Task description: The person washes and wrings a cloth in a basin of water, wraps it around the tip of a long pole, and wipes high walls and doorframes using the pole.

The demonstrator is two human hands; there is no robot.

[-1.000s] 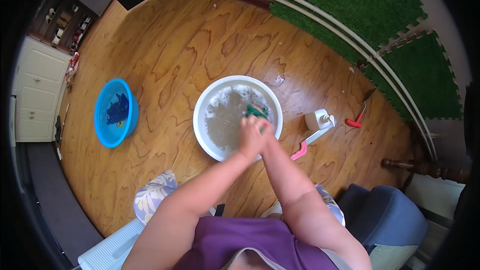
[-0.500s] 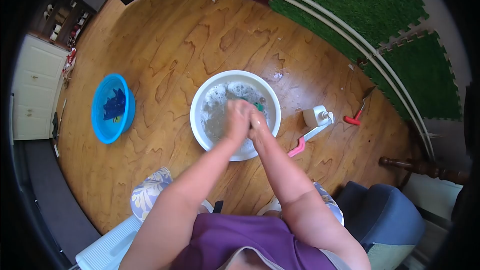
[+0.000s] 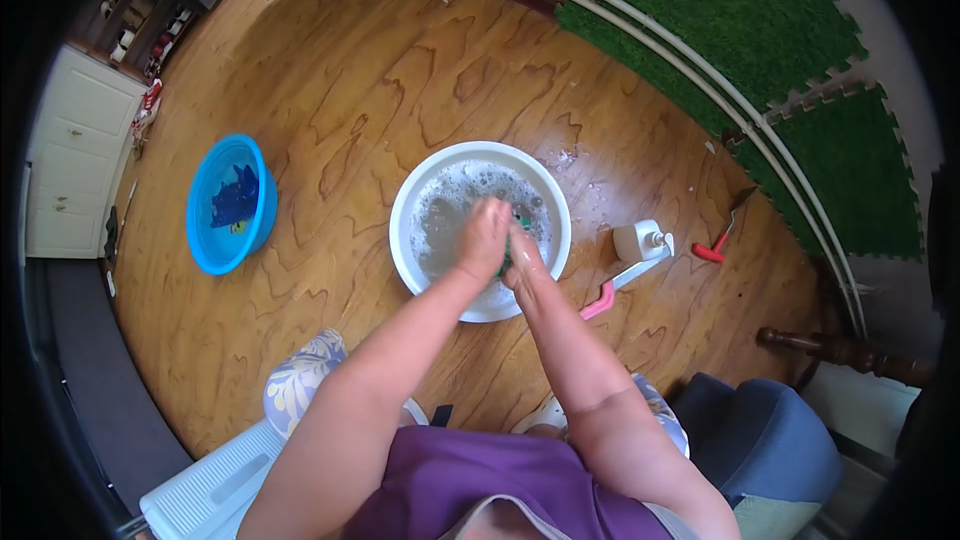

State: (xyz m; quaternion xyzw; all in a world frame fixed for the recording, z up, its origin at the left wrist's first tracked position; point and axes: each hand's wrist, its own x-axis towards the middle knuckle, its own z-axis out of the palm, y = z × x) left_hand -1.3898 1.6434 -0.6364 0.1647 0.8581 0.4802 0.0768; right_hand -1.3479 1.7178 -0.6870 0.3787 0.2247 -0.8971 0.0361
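Observation:
A white basin [image 3: 402,275] of cloudy, sudsy water [image 3: 435,225] stands on the floor in front of me. Over its right half my hands are pressed together, fingers pointing away from me. My left hand [image 3: 486,238] and my right hand [image 3: 524,252] are closed on a small wet green thing [image 3: 505,264], perhaps a cloth. Bits of green show between the palms and past the right fingers; the rest is covered, so its shape cannot be made out. Foam lies along the basin's far and right sides.
A blue basin [image 3: 205,252] with dark blue cloth [image 3: 235,198] in it stands left. On the right are a white pump bottle [image 3: 637,240], a pink-handled tool [image 3: 602,302] and a red-handled tool [image 3: 710,252]. A blue-grey seat [image 3: 780,440] is at lower right.
My hands have gone from a clasped, overlapping hold to palms side by side, and more green shows between them. The whole view has shifted slightly.

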